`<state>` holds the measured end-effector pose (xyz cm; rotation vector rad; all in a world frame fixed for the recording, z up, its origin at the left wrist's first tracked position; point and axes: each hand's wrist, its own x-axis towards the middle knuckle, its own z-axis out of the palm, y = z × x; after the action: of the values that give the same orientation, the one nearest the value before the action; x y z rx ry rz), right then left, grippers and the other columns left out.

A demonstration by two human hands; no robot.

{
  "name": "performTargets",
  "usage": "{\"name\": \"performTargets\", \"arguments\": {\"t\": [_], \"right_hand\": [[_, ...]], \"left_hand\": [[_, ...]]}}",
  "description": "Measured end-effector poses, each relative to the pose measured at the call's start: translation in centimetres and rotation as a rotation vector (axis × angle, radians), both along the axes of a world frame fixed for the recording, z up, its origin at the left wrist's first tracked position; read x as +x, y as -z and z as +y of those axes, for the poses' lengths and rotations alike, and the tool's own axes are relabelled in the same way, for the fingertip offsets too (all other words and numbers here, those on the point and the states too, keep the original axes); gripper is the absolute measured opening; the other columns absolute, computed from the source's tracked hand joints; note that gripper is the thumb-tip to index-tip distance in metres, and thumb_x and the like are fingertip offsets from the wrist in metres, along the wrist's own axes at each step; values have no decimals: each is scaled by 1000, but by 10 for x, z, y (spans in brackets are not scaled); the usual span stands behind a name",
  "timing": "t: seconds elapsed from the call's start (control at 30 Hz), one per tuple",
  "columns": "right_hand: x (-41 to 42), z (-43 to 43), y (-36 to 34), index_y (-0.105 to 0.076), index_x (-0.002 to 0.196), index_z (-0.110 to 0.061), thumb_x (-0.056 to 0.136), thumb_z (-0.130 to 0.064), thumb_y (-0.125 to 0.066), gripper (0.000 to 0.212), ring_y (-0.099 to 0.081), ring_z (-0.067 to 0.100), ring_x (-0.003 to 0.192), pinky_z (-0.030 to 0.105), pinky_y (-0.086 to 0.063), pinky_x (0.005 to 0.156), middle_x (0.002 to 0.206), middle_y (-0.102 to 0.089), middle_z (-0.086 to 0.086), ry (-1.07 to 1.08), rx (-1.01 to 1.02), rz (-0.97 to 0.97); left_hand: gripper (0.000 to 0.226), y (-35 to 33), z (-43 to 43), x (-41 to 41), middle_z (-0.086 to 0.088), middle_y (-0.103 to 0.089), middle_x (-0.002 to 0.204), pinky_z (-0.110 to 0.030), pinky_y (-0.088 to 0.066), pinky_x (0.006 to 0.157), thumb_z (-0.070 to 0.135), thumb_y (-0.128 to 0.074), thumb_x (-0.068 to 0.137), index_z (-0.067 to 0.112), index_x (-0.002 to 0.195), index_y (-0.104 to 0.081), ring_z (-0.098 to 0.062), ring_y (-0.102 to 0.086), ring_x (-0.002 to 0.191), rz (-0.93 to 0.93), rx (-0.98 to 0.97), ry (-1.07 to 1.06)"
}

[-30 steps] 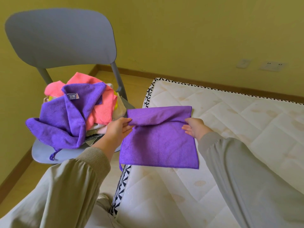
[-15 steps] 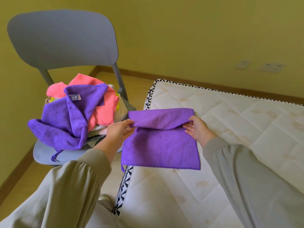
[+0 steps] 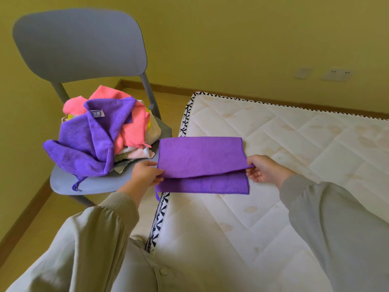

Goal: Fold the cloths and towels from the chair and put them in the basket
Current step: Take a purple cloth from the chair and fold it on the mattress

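Nearest the camera, two pale sleeves reach forward, the left sleeve (image 3: pixel 94 228) beside the bed and the right sleeve (image 3: pixel 336 218) over the mattress (image 3: pixel 231 239), which is white, quilted and stained, with a black-and-white patterned border (image 3: pixel 156 220) along its side.

Just beyond the cuffs, both hands hold a purple cloth (image 3: pixel 200 159) that lies on the mattress at its left side, with its left end hanging a little past the border. The cloth is doubled over. The left hand (image 3: pixel 145 175) has thumb and curled fingers closed on the left end of the upper layer. The right hand (image 3: pixel 263 170) pinches the right corner of that same layer between thumb and fingertips, palm turned up. The upper layer's near edge is raised slightly off the lower layer and stops short of the lower layer's near edge, so a strip of the lower layer shows.

Further off, left of the bed, a grey-blue chair (image 3: pixel 80 43) stands on the wooden floor (image 3: pixel 31 224). Its seat carries a loose heap of unfolded cloths: a purple towel (image 3: pixel 88 144) with a small label (image 3: pixel 97 113) on top, a pink cloth (image 3: pixel 132 127) behind it, and pale cloths (image 3: pixel 139 152) underneath.

Farthest back is a yellow wall (image 3: pixel 231 39) with a brown skirting board (image 3: pixel 231 95) and two wall sockets (image 3: pixel 336 74).
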<state>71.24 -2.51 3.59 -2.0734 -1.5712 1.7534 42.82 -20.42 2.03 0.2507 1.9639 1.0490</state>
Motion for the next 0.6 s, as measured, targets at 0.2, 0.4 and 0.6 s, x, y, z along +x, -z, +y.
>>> {"name": "performTargets", "arguments": {"t": [0.2,0.4,0.6], "right_hand": [[8,-11,-5,-58,68,-5,86,-17,-47,25,-48,16,52,24,-38,50,62,-56,7,-246,-160,-160],[7,-18,4,-60,74,-8,90,-18,-54,19,-52,12,48,22,-40,49,58,-62,2,-390,-104,-382],[3,-24,6,-56,71,-9,89,-17,-57,20,-46,11,50,22,-37,51,64,-58,1,-496,-91,-500]], "left_hand": [[20,9,-12,0,-8,-54,68,-18,-45,33,-2,-60,89,12,102,-53,-10,-51,32,72,-92,29],[22,18,-15,-3,-5,-55,62,-27,-46,48,2,-64,87,13,72,-52,-5,-50,29,224,-211,151],[22,27,-18,-2,-9,-57,62,-29,-48,52,5,-61,89,9,68,-53,-22,-57,58,238,-316,230]]}}
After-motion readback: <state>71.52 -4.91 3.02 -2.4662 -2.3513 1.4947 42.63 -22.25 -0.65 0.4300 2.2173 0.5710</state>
